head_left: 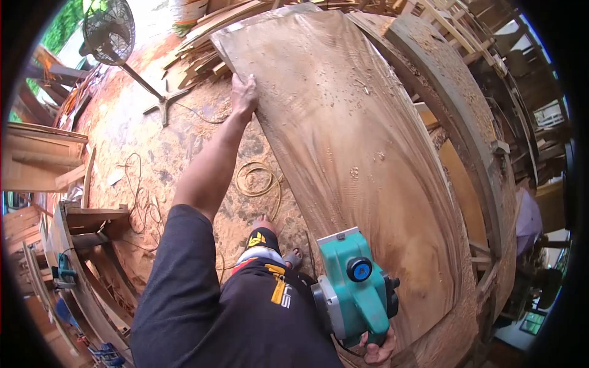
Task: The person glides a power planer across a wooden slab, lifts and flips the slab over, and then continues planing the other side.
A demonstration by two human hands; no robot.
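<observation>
A wide wooden slab (343, 129) with wavy grain lies in front of me, shavings scattered over its face. My left hand (245, 95) is closed on the slab's left edge near the far end, thumb side up and other fingers partly hidden. At the near end a teal electric planer (350, 264) with a blue-capped black knob rests over the slab's left edge. My right hand (378, 351) is wrapped round the planer's rear handle, its fingers partly hidden by the tool.
A pedestal fan (109, 34) stands at the far left. Coiled yellow hose (257, 179) and loose cable (138, 184) lie on the sawdust-covered floor. A thick curved timber (448, 80) runs along the slab's right side. Another teal power tool (64, 270) sits on lumber at the left.
</observation>
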